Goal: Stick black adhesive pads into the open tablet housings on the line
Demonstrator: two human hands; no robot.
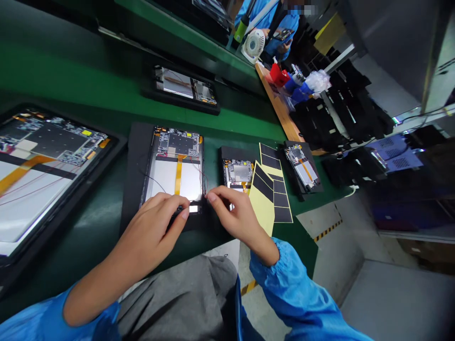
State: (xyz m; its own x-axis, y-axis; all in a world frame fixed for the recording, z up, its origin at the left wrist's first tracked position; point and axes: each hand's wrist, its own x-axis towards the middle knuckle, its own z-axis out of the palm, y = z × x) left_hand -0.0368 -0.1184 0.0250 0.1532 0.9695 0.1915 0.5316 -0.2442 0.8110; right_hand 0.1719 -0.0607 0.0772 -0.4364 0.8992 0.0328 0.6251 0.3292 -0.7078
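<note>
— Pressing down at the near edge of the open tablet (177,173), are we?

— Yes. Our left hand (156,222) lies on the black tray (137,156) that carries the tablet, fingers curled and close together, the fingertips (185,213) touching a small bright part (194,208) at the tablet's bottom edge. Whether anything is pinched between them, we cannot tell.

— And the other hand?

— Our right hand (232,213) comes in from the other side, fingers bent and nearly together, its fingertips (211,196) on the tablet's lower right corner, just beside the left hand's. The two hands almost meet over that bright part. It grips nothing that we can see.

— Where does the tablet sit?

— On the green bench (88,85) straight in front of us, back cover off, circuit board at the far end, an orange ribbon cable (178,173) running down the middle of the silvery plate.

— What is in the other trays?

— A larger open tablet (39,166) in a tray to our left, another (185,85) farther back, a smaller device (239,173) partly behind our right hand, and one more (303,166) to the right. Between those two lies a yellow sheet of black stickers (272,189).

— Anyone else about?

— A person in a blue coat (273,23) sits at the far end, near a small white fan (253,46).
</note>
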